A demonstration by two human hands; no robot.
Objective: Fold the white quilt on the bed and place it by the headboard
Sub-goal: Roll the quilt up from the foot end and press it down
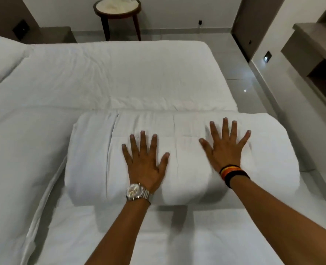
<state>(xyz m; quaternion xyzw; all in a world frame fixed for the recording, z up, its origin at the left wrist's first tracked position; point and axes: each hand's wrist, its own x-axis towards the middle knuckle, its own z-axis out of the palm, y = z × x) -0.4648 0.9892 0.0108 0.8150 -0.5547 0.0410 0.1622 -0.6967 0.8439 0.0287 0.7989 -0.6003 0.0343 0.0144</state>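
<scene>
— So, where does it stand?

— The white quilt (177,155) is folded into a thick, rounded bundle and lies across the near part of the bed (120,77). Both palms are flat on top of it. The left hand (145,161) has its fingers spread wide, gripping nothing, and the right hand (225,148) is the same, splayed and pressing down. A watch (137,192) sits on the left wrist, bands (233,173) on the right.

— And the headboard?

— I can't see it. A pillow (1,58) shows at the far left, so I judge that end to be the head of the bed. The bundle is well apart from it, so the placing looks not yet done.

— What could spoil things?

— The bundle is puffy. Once the palms lift, I expect the layers to spring up and the top fold to slide open. Its right end lies near the bed's edge, above the tiled floor (240,73); a careless shove could tip that end over.

— Anything about the carry?

— Yes. Grabbing only the upper layer would likely unroll the whole thing. Lifting from underneath at both ends seems safer. The watch clasp might also snag the cover.
</scene>
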